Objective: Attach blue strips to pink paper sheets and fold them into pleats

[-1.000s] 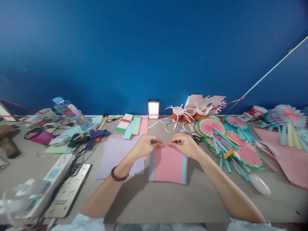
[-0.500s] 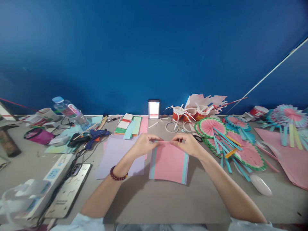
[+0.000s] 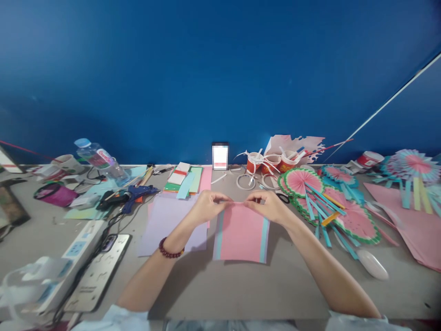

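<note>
A pink paper sheet (image 3: 241,234) with light blue and pale purple bands along its sides hangs slightly above the grey table. Its far edge is pinched between the fingertips of my left hand (image 3: 209,207) at the left and my right hand (image 3: 267,207) at the right. The fingertips of both hands lie close together along that edge, which looks narrowly folded. A purple sheet (image 3: 172,225) lies flat on the table, partly under my left forearm. Right of my right hand are watermelon-patterned paper fans (image 3: 303,181) with blue strips.
A phone (image 3: 99,273), a white power strip (image 3: 77,253) and a blue glue gun (image 3: 138,197) lie at the left, with a bottle (image 3: 103,161) behind. Red cups (image 3: 254,162) and tape rolls (image 3: 245,182) stand at the back. A white computer mouse-like object (image 3: 372,264) lies at the right.
The near edge of the pink sheet has shifted very slightly upward in view. Both hands keep their pinch on the far edge, almost in the same place.
</note>
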Tool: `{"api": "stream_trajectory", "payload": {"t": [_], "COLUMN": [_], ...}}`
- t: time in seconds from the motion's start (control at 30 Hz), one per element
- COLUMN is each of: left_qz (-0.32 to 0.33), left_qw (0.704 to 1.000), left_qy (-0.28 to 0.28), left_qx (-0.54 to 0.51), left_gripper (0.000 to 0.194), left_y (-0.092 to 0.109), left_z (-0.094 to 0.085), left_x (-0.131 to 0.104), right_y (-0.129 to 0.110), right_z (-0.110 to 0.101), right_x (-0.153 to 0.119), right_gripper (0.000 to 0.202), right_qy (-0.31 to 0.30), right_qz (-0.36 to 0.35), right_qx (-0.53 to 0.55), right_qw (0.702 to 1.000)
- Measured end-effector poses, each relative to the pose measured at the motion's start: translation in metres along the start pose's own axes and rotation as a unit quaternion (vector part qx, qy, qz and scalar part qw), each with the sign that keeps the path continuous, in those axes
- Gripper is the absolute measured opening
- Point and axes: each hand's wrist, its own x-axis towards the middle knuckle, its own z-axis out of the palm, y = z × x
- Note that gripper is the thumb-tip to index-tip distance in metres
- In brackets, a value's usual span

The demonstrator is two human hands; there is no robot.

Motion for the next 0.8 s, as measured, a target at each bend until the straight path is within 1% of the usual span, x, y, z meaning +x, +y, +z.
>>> {"api": "stream_trajectory", "payload": {"t": [0.1,0.27,0.33,0.43,0.5,0.63,0.8], "left_qz": [0.007,0.006,0.006,0.011,0.012,0.009,0.018], "left_qw": [1.000,1.000,1.000,1.000,1.000,0.999,0.998], "left_qy": [0.010,0.005,-0.003,-0.016,-0.013,-0.003,-0.013], "left_qx": [0.006,0.023,0.021,0.007,-0.006,-0.032,-0.051], "left_gripper": [0.016,0.016,0.017,0.017,0.018,0.027,0.025], "left_y": [-0.002,0.002,0.006,0.009,0.008,0.004,0.004], "left_z": [0.003,0.010,0.012,0.013,0.014,0.014,0.014], "left_x": [0.000,-0.002,-0.003,-0.005,-0.004,-0.001,-0.001], "right_y": [0.001,-0.006,-0.008,-0.007,-0.004,0.001,0.001], "right_z": [0.001,0.006,0.009,0.011,0.012,0.010,0.008], "right_x": [0.000,-0.005,-0.007,-0.006,-0.005,-0.002,-0.002], "right_gripper": [0.015,0.011,0.012,0.013,0.014,0.015,0.016], "right_qy": [0.004,0.020,0.018,0.012,0.007,0.000,0.004], "right_qz": [-0.004,-0.066,-0.075,-0.063,-0.050,-0.027,-0.004], "right_qx": [-0.007,-0.030,-0.033,-0.029,-0.028,-0.024,-0.013], "right_qw": [1.000,0.997,0.996,0.997,0.998,0.999,1.000]}}
